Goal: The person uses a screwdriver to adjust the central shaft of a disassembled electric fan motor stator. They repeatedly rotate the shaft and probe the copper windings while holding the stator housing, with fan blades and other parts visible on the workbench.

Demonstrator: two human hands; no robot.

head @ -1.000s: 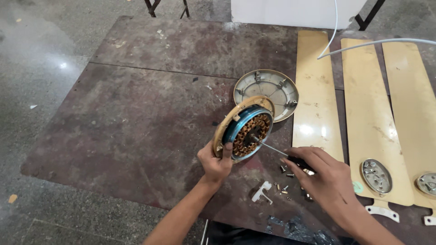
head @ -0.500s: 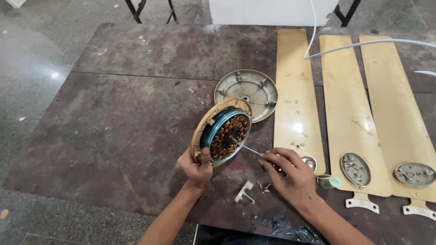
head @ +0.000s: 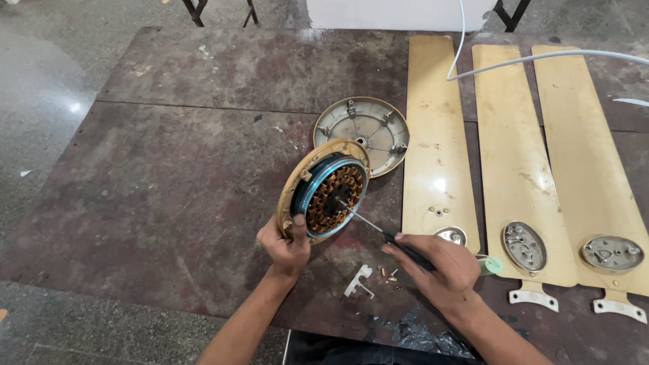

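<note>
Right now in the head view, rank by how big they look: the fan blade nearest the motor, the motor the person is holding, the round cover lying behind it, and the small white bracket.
1. Fan blade
2-3. Motor and round cover: look alike, motor nearer, unsure
4. White bracket

The motor stands tilted on its edge on the table, the left hand at its lower rim and the right hand to its right, the screwdriver running from that hand into the motor's middle. Just behind the motor lies the cover; right of both lie three blades side by side. Screws and a bracket lie between the hands.
</note>
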